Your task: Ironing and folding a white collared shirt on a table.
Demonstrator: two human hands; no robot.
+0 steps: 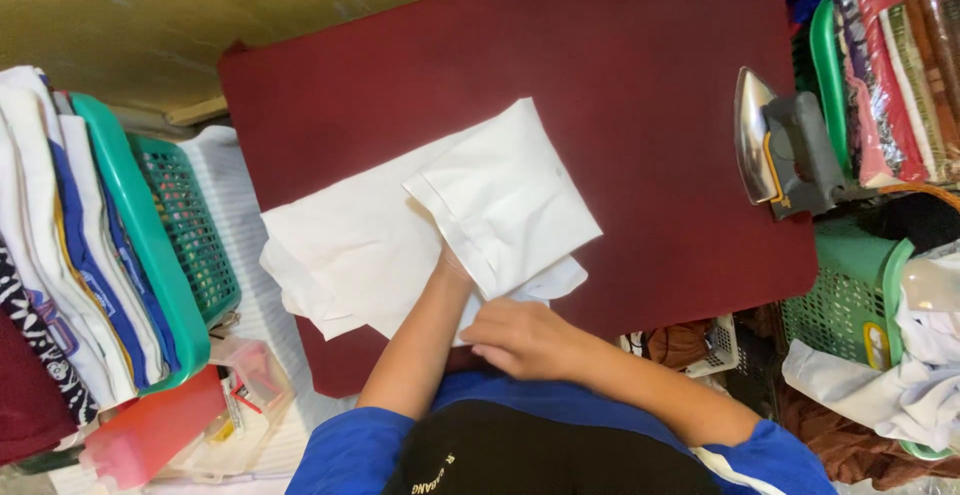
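folded white cotton garment (420, 225) on dark red padded board (640, 105) | left hand (452, 260) hidden under fold, grip unclear | right hand (520, 340) flat, fingers pinching near edge

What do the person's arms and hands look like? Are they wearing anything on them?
Both arms are bare from the upper arm down, with short bright blue sleeves at the shoulders. The right sleeve shows a thin white stripe near its edge. The right hand wears no glove, ring or watch that shows. The left hand is mostly hidden under white cloth, so little of it can be seen.
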